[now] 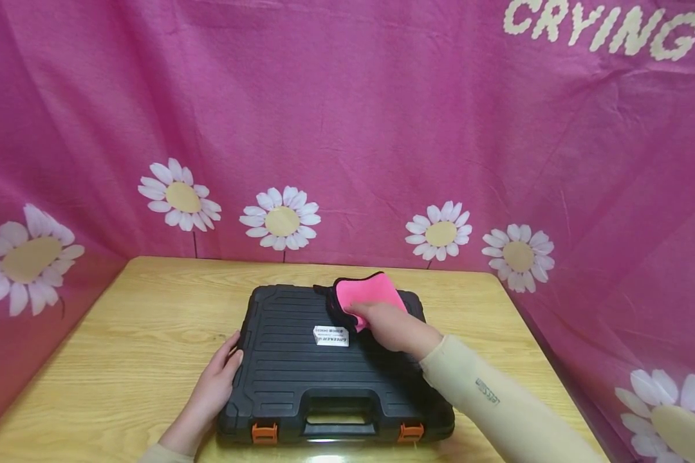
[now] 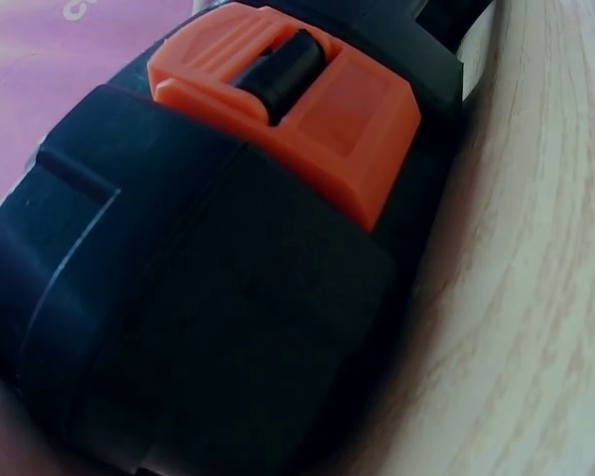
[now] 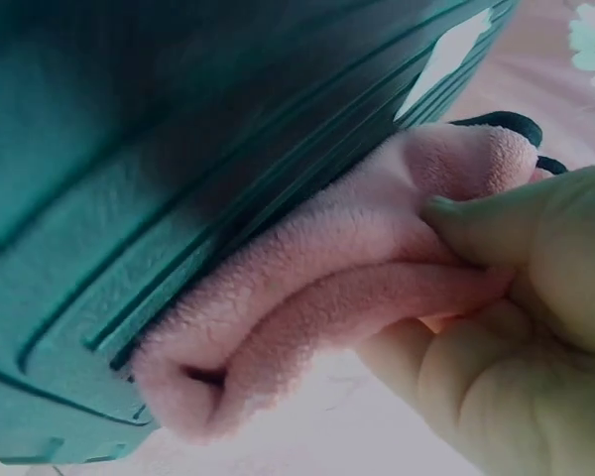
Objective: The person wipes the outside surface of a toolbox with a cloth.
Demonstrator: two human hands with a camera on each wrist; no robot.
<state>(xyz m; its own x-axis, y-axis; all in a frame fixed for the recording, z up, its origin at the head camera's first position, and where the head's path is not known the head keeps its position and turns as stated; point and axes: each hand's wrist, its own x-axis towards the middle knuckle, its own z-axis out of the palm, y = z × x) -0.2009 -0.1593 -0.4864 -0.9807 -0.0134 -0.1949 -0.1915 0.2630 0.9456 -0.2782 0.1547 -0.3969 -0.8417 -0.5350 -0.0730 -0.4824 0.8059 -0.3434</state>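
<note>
A black plastic tool case (image 1: 289, 366) with ribbed lid, front handle and orange latches (image 1: 264, 433) lies flat on the table. My left hand (image 1: 213, 379) holds its left edge, thumb at the lid's rim and fingers along the side. An orange latch (image 2: 327, 109) near that corner fills much of the left wrist view. My right hand (image 1: 394, 326) grips a folded pink cloth (image 1: 370, 289) with black edging, over the upper right of the lid. In the right wrist view the cloth (image 3: 307, 248) looks fluffy and lies against the lid's ribs, pinched between thumb and fingers.
A white label (image 1: 331, 335) sits mid-lid, left of the right hand. The wooden table (image 1: 133, 334) extends around the case. Pink curtain (image 1: 336, 128) with printed daisies hangs behind the table and along both sides.
</note>
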